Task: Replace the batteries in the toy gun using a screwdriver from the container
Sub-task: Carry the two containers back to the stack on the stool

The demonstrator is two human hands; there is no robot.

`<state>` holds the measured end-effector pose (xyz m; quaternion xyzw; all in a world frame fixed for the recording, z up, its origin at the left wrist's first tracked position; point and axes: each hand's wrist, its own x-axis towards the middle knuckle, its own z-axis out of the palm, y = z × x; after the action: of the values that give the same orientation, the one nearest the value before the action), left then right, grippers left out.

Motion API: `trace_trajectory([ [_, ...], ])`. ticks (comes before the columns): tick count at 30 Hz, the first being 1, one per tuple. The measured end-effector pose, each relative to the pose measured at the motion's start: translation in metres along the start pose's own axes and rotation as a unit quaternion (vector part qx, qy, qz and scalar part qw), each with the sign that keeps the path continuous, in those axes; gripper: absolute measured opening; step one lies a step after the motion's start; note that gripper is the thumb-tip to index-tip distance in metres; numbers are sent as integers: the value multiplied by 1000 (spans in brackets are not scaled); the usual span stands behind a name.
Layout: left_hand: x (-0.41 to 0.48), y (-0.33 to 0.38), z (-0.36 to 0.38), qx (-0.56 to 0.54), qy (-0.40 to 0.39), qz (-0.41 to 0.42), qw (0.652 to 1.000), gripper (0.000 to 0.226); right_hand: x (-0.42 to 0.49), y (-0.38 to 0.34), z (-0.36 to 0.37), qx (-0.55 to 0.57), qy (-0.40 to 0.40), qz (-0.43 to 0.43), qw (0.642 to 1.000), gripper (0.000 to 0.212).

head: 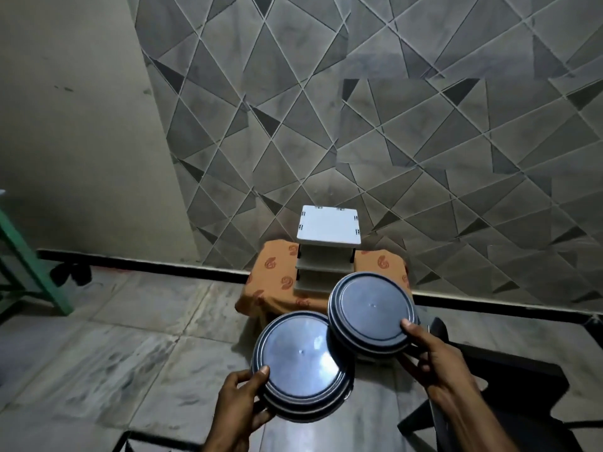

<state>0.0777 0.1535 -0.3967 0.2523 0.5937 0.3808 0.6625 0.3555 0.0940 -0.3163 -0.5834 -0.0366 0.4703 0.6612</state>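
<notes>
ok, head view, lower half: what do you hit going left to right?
green frame → dark footwear on the floor → left hand → left lidded container → right lidded container → right hand → black furniture piece. The cloth-covered stand is left out: it sits behind both containers.

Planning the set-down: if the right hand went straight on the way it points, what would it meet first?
Likely the white tiered stand on the orange cloth. The right hand points toward it, and the right container it holds would arrive first. Depth is unclear.
</notes>
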Motion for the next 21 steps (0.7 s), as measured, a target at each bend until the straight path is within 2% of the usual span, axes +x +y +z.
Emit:
trace_trajectory([
  [3, 38, 24, 19, -6, 3, -10, 1000, 30, 32, -16, 29, -6, 9, -19, 1000, 14],
  [7, 90, 53, 47, -10, -10, -17, 1000, 26, 82, -30, 65, -13, 8, -33, 999, 33],
  [16, 239, 115, 102, 15, -72, -16, 997, 30, 203, -56, 143, 15, 23, -49, 998, 52],
  [19, 283, 135, 118, 20, -75, -19, 997, 45, 240, -64, 164, 21, 39, -41, 998, 61],
  [21, 307, 145, 129, 41, -81, -16, 996, 39, 262, -69, 176, 19, 54, -40, 998, 68],
])
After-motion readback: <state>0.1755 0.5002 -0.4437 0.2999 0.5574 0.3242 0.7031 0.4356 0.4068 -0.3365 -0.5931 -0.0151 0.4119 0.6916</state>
